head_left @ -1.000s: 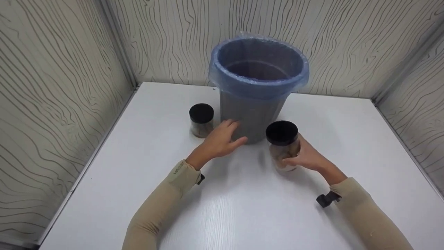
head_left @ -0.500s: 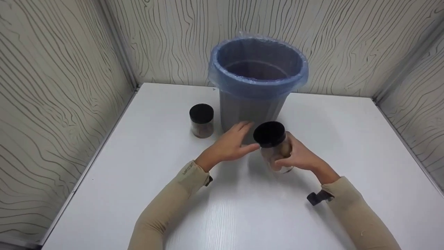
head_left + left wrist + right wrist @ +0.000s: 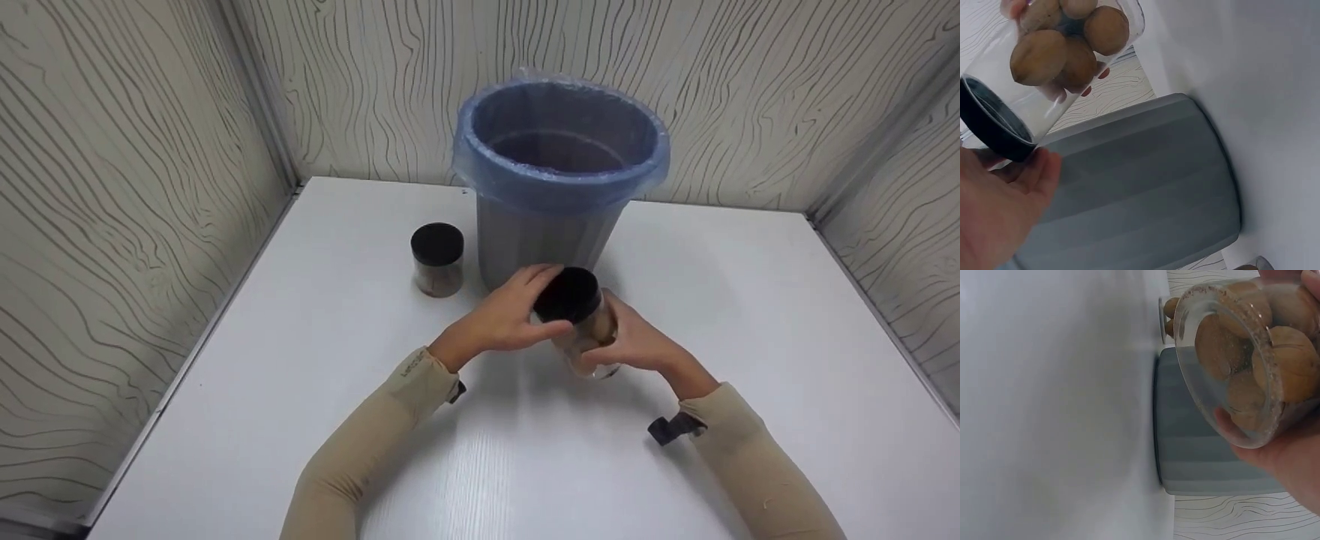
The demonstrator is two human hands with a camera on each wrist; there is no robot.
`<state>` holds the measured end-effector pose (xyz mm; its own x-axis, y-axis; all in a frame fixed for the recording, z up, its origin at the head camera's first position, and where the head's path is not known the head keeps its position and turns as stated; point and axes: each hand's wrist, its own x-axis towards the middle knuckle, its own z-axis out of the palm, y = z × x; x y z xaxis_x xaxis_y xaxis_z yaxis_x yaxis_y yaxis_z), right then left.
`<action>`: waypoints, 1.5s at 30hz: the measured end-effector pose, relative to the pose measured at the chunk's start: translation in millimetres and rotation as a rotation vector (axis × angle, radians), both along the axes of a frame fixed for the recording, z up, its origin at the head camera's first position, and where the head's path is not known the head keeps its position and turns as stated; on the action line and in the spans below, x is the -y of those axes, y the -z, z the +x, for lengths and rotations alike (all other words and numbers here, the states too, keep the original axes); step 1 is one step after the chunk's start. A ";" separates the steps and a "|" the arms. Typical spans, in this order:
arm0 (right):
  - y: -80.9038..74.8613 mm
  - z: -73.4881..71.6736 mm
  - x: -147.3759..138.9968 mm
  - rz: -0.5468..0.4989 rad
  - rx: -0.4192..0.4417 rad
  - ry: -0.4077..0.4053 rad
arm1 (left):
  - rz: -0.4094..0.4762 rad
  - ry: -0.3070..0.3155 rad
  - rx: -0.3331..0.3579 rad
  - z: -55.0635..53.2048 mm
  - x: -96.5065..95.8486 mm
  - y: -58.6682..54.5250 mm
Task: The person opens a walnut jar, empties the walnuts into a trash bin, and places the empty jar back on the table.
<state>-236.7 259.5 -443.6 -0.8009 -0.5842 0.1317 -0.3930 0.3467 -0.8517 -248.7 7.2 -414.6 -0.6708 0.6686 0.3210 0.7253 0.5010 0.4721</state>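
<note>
A person's two hands meet at a clear jar [image 3: 576, 346], lifted off a white table [image 3: 712, 262] and tilted so its black lid [image 3: 574, 294] leans left. The right hand [image 3: 646, 339] grips the jar's smooth, rounded wall, probably to steady it while leaving the top free. The left hand [image 3: 510, 316] grasps the lid, thumb on the near side and fingers curled at the far side; the tilt seems meant to bring the lid within its easy reach. Inside are round, brown, nut-like pieces [image 3: 1039, 56], matt and faintly seamed, settled towards the base, so the space under the lid is bare. The underside is thick and ringed, with speckles along its edge. Just beyond the hands stands a tall grey bin [image 3: 551, 240] with shallow vertical facets, its mouth dressed in a crinkled, translucent blue bag [image 3: 559, 196], folded over the rim presumably to keep it from slipping in. Left of the bin, a shorter second jar [image 3: 438, 279] stands upright under a black cap [image 3: 437, 241]. Pale walls [image 3: 375, 90] carry wavy wood-grain lines.
</note>
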 end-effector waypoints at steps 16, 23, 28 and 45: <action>-5.6 -3.5 6.7 -0.061 0.051 -0.236 | 0.204 0.121 -0.064 -1.7 4.5 -0.1; -5.1 -4.0 7.0 -0.048 0.090 -0.248 | 0.269 0.143 -0.108 -3.1 8.9 1.8; -12.4 0.5 11.5 -0.011 0.083 -0.250 | 0.246 0.130 -0.101 -3.9 11.0 3.2; -31.0 11.0 24.0 0.046 -0.070 -0.152 | 0.262 0.041 -0.140 -7.1 5.3 10.0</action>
<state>-225.7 235.4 -412.6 -0.6928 -0.7044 0.1544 -0.5017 0.3170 -0.8049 -255.8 1.8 -424.6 -0.5819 0.5763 0.5738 0.8096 0.3437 0.4758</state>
